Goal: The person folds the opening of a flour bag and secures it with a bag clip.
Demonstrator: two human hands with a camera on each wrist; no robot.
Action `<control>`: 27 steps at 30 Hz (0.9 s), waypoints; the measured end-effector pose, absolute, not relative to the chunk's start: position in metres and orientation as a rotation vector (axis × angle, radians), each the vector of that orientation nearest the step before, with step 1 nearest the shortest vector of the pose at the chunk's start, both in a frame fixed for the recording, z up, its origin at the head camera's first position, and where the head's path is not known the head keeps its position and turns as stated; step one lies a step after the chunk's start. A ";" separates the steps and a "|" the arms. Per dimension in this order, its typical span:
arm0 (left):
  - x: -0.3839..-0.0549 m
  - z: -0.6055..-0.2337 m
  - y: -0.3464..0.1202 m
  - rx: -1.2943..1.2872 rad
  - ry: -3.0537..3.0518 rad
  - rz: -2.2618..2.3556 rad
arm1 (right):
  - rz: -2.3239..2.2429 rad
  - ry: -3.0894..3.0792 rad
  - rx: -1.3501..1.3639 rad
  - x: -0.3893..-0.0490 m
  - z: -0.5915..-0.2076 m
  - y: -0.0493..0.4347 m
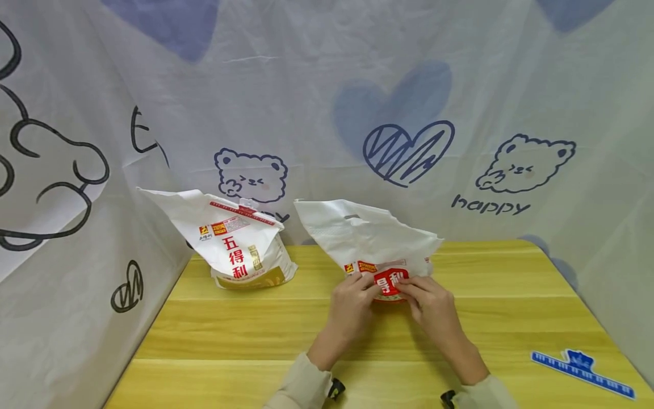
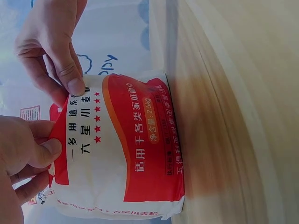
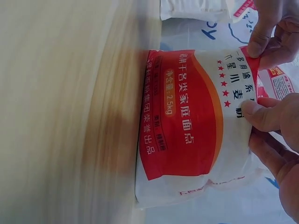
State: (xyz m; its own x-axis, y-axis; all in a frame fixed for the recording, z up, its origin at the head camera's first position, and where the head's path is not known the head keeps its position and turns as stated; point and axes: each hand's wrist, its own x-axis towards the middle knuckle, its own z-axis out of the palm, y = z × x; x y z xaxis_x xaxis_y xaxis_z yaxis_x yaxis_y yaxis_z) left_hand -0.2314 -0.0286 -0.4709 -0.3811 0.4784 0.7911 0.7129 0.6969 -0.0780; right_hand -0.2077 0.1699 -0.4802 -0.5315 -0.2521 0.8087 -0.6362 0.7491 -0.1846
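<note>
A white and red flour bag [image 1: 378, 241] stands on the table, its front marked 2.5kg, and its white top leans up and left with a small slot in it. My left hand [image 1: 351, 304] pinches the upper front of the bag with thumb and fingers. Beside it, my right hand [image 1: 433, 301] pinches the same band further right. In the left wrist view the left thumb [image 2: 50, 149] presses on the red edge above the printed panel. The right thumb [image 3: 252, 108] lies on the white part by the black lettering.
A second white flour bag [image 1: 240, 250], with a red clip [image 1: 245, 211] across its top, stands at the back left. Near the front right lies a blue sealing clip [image 1: 579, 366] on the wooden table [image 1: 230, 335]. Printed cloth [image 1: 306, 102] hangs behind and at both sides.
</note>
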 end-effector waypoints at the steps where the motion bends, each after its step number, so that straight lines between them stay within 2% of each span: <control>1: -0.231 -0.471 -0.031 -0.908 -2.055 -0.352 | 0.601 -2.123 0.668 -0.208 -0.480 0.168; 27: -0.224 -0.464 -0.080 -0.866 -2.095 -0.407 | 0.646 -2.097 0.746 -0.210 -0.484 0.124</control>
